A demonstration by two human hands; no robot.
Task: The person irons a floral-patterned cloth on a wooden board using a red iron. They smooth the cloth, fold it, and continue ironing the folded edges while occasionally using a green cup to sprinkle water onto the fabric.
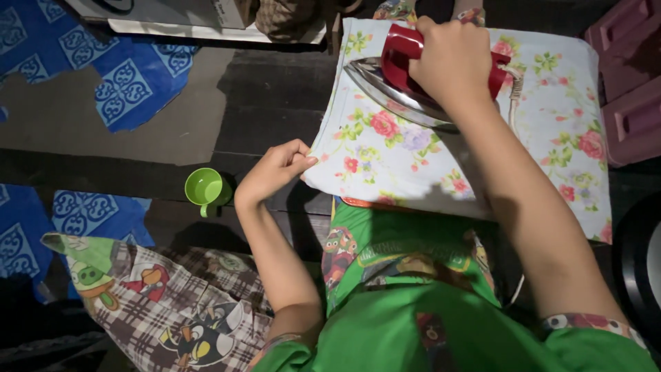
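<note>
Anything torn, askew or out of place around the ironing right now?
The blue patterned floor covering is torn, with ragged edges baring grey floor. Otherwise nothing stands out: right hand grips the red iron on the floral cloth, left hand pinching its edge.

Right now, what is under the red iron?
Under the red iron lies the flowered cloth, spread flat, with the right hand gripping the iron's handle and the left hand pinching the cloth's corner. What the cloth rests on is covered.

Dark wooden floor point(275, 103) carries floral cloth point(385, 151) and green cup point(204, 187).
</note>
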